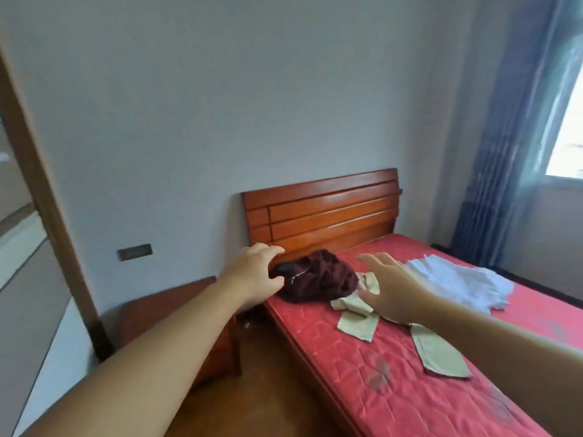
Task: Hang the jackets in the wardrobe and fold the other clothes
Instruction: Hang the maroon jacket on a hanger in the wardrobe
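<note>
A crumpled dark maroon garment point(325, 277) lies at the head of the red mattress point(362, 367), near its left edge. A beige garment point(358, 323) is spread flat in front of it, partly under my right arm. A white garment point(460, 282) lies bunched further right. My left hand point(255, 275) reaches out with spread fingers just left of the maroon garment, close to it, holding nothing. My right hand point(394, 288) hovers open above the beige garment, to the right of the maroon one.
A wooden headboard point(321, 212) stands against the grey wall. A wooden nightstand point(176, 313) sits left of the bed. A wardrobe edge with a brown frame point(47, 200) is at far left. Blue curtains point(511, 146) and a window fill the right.
</note>
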Available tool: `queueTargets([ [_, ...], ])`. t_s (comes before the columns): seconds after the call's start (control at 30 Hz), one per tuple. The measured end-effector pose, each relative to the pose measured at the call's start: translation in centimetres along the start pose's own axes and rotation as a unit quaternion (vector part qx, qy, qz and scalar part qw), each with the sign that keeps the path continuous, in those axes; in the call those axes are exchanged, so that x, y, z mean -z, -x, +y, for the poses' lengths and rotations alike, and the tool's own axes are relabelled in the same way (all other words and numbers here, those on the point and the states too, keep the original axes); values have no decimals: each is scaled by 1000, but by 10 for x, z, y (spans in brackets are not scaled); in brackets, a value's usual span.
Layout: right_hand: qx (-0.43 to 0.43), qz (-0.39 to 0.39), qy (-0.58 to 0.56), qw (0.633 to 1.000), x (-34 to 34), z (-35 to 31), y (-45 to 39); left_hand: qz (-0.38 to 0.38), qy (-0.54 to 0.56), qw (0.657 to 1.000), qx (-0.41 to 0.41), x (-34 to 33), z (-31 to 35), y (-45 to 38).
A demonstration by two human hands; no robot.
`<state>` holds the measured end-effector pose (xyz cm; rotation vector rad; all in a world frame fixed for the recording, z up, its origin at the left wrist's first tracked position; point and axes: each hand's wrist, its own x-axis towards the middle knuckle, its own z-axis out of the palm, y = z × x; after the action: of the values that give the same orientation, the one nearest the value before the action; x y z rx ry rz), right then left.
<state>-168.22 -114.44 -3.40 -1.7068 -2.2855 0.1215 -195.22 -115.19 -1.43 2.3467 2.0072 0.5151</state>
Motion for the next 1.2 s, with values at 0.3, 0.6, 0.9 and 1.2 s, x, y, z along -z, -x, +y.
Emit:
queueTargets([
  [0.3,-179,16,39,983,12,117,147,-81,28,991,-100,-75,129,15],
  [0.6,-196,-8,33,980,-5,171,203,-99,-29,993,-51,-109,186,62],
  [0.9,-123,-40,22,991,-36,131,116,-107,-55,992,40,-116,104,48],
  [1.2,-104,-56,38,992,-82,77,-40,-113,-10,990,78,-138,-27,-49],
])
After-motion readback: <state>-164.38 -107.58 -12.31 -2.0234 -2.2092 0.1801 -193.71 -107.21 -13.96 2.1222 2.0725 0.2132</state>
